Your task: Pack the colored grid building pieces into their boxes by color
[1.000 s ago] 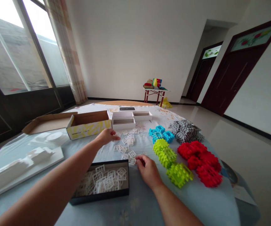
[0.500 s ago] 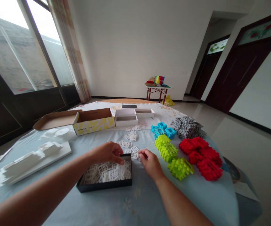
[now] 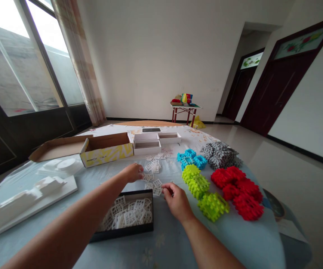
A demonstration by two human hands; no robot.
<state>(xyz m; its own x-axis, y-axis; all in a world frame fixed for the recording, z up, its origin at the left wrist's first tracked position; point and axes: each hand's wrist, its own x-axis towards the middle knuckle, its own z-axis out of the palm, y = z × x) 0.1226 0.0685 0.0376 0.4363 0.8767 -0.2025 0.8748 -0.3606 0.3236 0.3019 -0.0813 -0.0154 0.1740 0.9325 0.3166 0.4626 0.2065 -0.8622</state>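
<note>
My left hand is over the table just beyond the black box, its fingers drawn together at the left edge of a loose group of small white lattice pieces. What those fingers hold, if anything, is hidden. Resting low on the cloth, my right hand has thumb and forefinger pinched beside another white lattice piece; I cannot make out anything between them. Below my left wrist, the shallow black box contains many similar white lattice pieces, its left part covered by my forearm.
Light green blocks, red blocks, blue blocks and grey pieces lie right. White compartment boxes, an open cardboard box and a dark phone-like object stand farther back. White moulded parts lie left.
My left hand went from the loose white pieces back to the black box, then out again to the loose pieces, now nearer than before. My right hand stays in about the same place.
</note>
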